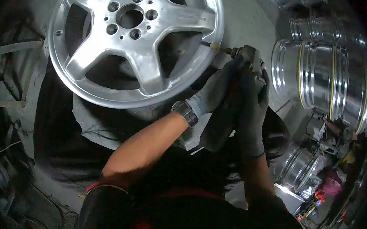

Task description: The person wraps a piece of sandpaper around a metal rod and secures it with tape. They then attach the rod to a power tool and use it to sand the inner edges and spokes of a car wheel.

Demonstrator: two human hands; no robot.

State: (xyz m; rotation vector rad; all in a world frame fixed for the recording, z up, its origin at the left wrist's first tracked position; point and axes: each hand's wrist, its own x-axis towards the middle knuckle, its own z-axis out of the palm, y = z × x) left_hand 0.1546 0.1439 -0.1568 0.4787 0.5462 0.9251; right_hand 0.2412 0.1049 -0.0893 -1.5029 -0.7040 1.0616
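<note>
Dark cloth padding [56,121] lies under one five-spoke alloy wheel [146,65]; right of the wheel, both gloved hands are closed around one rotary tool [250,55], left hand [214,89] nearer the wheel, right hand [252,103] beyond it; the bit [218,46] meets the wheel's rim; we judge light, steady pressure along that lip best; farther right of the wheel we count at least three polished rims [322,78].

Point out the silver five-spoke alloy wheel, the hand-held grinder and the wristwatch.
Silver five-spoke alloy wheel [146,67]: head view, lower right spoke.
Hand-held grinder [249,55]: head view, grey head.
Wristwatch [186,113]: head view, metal band.
</note>
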